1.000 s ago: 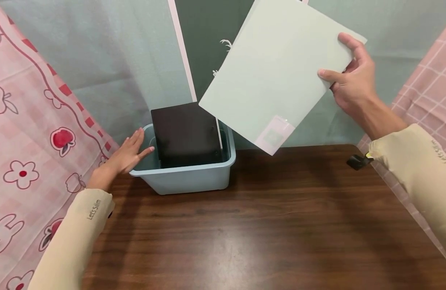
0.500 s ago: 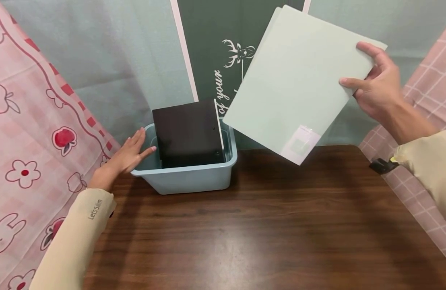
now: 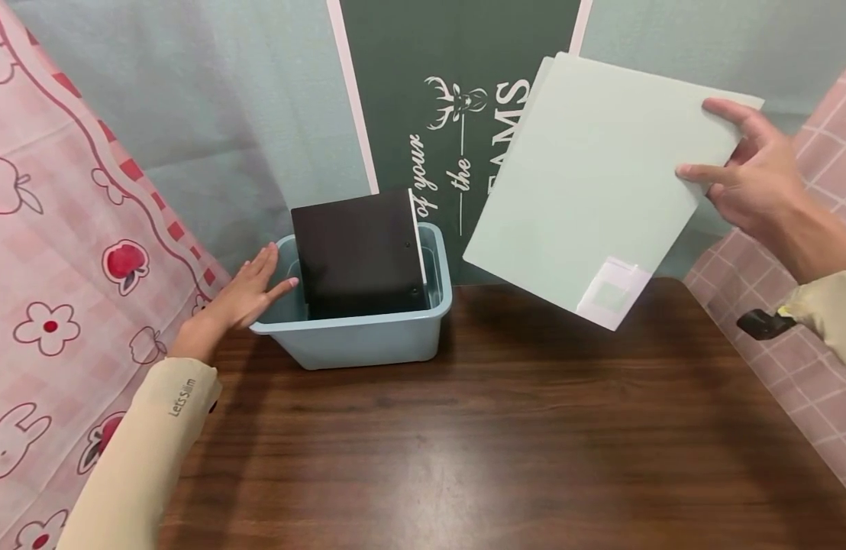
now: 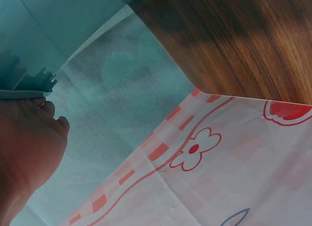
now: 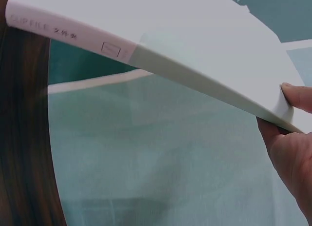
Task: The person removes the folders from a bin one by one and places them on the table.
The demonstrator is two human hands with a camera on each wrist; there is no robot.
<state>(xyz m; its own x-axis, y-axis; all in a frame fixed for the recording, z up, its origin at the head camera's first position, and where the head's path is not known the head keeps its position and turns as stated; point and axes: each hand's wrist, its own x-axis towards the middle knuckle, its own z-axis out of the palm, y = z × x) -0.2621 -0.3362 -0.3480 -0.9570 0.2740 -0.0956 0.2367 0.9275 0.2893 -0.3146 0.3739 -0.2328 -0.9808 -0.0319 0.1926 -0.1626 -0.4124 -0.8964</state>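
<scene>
In the head view my right hand grips a pale green file folder by its spine edge, thumb on the near cover. The folder is held tilted in the air above the table's back right. Its label shows the words "CLIP FILE" on the spine in the right wrist view. My left hand rests with straight fingers on the left rim of a light blue plastic basin. Inside that basin a black folder stands upright, leaning, its lower part hidden by the front wall.
A dark brown wooden table lies under the basin. Pink patterned cloth hangs along the left side, pink checked cloth along the right. A grey-green curtain with a dark printed panel hangs behind.
My right hand has carried the pale green folder rightward and lower, away from the basin, uncovering the printed lettering behind. The left hand stays on the basin rim.
</scene>
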